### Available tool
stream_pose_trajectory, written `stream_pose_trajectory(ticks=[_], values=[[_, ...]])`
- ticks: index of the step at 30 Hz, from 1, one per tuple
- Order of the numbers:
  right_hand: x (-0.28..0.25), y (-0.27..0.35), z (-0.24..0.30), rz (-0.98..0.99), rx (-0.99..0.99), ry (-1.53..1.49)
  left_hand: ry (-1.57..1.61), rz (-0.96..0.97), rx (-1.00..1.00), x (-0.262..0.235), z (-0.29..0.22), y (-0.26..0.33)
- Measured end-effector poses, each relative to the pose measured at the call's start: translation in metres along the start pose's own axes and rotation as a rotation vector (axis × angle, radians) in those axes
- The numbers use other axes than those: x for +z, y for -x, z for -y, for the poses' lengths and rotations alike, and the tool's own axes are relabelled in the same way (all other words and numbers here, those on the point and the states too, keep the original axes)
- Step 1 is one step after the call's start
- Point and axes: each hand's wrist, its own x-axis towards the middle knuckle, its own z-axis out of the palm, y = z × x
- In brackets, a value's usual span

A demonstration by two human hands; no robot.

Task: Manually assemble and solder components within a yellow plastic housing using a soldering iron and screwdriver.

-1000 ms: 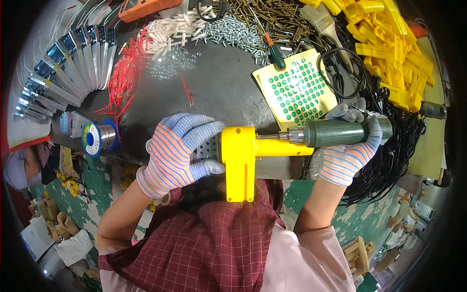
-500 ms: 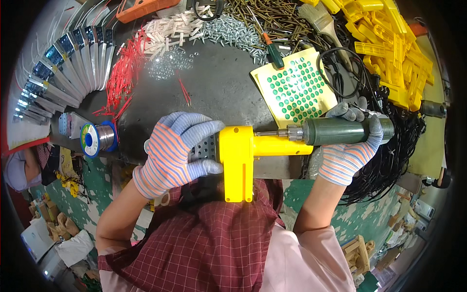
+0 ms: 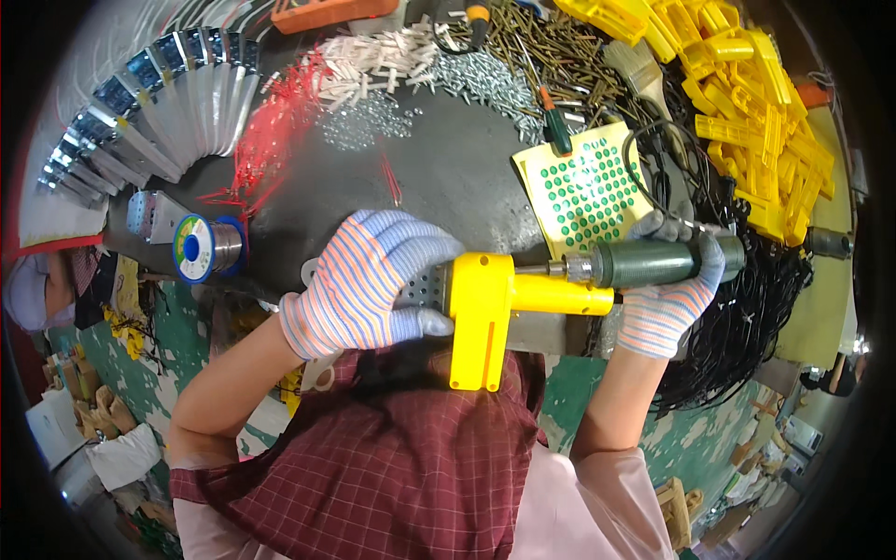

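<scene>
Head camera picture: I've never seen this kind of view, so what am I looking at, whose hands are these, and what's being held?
There is no machine here. A wide fisheye camera worn on a person's head looks down at their own two gloved hands, so straight edges bend near the rim.

The left hand grips a perforated metal piece joined to a yellow plastic part. The right hand holds a green power screwdriver, its tip pointing at the yellow part.

On the dark worktable lie fanned-out metal brackets, red pieces, white plastic plugs, silver screws, a sheet of green dot stickers, a heap of yellow plastic parts, black cables and a spool of wire.
</scene>
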Motion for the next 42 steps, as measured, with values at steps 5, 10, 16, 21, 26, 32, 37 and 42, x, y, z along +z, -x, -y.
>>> stream_pose_trajectory(ticks=[5,10,16,21,26,32,37,42], values=[[-0.008,0.007,0.004,0.063,-0.042,0.019,-0.070,-0.296,-0.223,-0.014,0.013,0.005],[-0.010,0.003,0.004,0.076,-0.025,0.013,-0.404,-0.326,-0.399,-0.028,0.045,-0.001],[-0.007,0.003,0.001,0.060,-0.005,0.007,-0.673,-0.110,-0.351,-0.033,0.054,-0.012],[-0.003,0.004,0.000,0.039,0.007,0.014,-0.784,0.006,-0.341,-0.034,0.061,-0.013],[-0.002,0.006,-0.001,0.019,0.005,0.033,-0.892,0.067,-0.234,-0.041,0.053,-0.032],[0.000,0.006,0.000,-0.005,-0.013,0.044,-0.867,0.222,-0.306,-0.047,0.043,-0.045],[-0.001,0.007,0.000,0.017,-0.008,0.036,-0.317,-0.300,-0.205,-0.013,-0.013,0.011],[0.004,0.009,0.000,-0.030,-0.047,0.069,-0.267,-0.447,-0.197,0.019,-0.032,0.020]])
